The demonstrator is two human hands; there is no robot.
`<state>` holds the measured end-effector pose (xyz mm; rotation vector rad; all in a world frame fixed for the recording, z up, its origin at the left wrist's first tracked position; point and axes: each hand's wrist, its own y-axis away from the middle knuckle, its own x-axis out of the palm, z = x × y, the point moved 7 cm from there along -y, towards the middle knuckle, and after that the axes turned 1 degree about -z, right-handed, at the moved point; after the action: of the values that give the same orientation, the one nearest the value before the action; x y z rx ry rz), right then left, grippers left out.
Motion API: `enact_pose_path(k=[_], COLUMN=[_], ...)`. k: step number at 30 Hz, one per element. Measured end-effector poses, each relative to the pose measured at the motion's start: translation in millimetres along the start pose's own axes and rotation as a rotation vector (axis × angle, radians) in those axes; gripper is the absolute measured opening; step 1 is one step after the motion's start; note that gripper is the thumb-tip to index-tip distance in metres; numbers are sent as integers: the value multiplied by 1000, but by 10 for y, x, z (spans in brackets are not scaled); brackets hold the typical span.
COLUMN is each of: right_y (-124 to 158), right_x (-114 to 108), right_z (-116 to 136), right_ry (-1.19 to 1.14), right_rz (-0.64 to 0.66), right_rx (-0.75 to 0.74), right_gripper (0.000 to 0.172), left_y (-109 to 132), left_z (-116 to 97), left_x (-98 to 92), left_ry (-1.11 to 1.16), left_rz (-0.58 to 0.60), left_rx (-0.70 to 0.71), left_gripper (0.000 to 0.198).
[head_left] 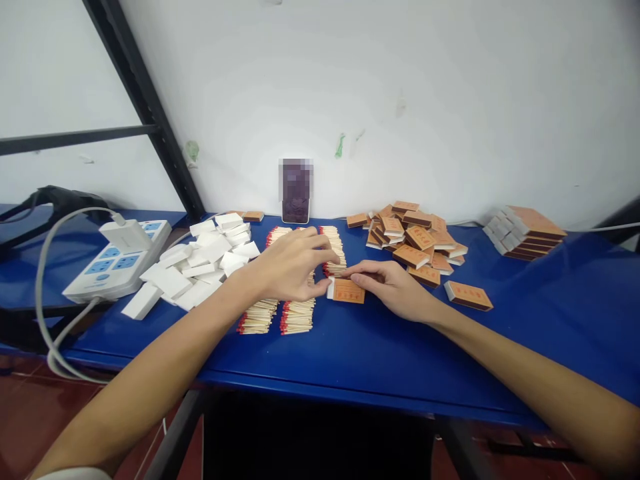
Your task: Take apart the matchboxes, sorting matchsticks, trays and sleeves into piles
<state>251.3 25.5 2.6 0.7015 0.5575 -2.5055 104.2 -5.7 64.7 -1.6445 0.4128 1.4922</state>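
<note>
On the blue table [380, 353] my right hand [395, 287] holds an orange matchbox [346, 291] flat on the surface, fingers closed along its far edge. My left hand [293, 263] reaches over rows of red-tipped matches [280, 313], with thumb and fingers curled together at the matchbox's left end, where the white inner tray shows. Whether the left fingers pinch matches or the tray I cannot make out.
A heap of white inner trays [200, 267] lies to the left, beside a white power strip [117, 260] with a cable. Orange matchboxes [410, 237] are piled to the right, one [469, 295] lies apart, a neat stack [525, 232] is far right. A phone [296, 193] leans on the wall.
</note>
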Motion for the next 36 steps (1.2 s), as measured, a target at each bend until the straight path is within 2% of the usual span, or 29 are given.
enact_pose_path(k=[5, 11, 15, 17, 19, 24, 29, 36], right_y=[-18, -11, 12, 36, 65, 122, 81, 22], right_x=[12, -26, -152, -191, -178, -47, -11, -120], right_z=[-25, 21, 32, 39, 58, 52, -10, -90], right_ry=[64, 323, 487, 493, 495, 639, 683, 721], right_rz=[-64, -149, -240, -213, -132, 35, 26, -19], right_rx=[-25, -142, -97, -70, -86, -168, -178, -165], right_gripper=[30, 25, 24, 30, 35, 40, 37, 41], left_y=[-33, -30, -10, -7, -6, -6, -16, -56], left_z=[-47, -80, -76, -79, -80, -48, 43, 131], left_x=[168, 257, 321, 332, 338, 346, 335, 363], left_ry=[-72, -97, -95, -88, -81, -41, -47, -134], left_rz=[82, 113, 156, 158, 160, 195, 205, 139], left_rx=[-105, -77, -96, -113, -127, -138, -157, -180], left_gripper=[34, 34, 33, 39, 42, 34, 37, 36])
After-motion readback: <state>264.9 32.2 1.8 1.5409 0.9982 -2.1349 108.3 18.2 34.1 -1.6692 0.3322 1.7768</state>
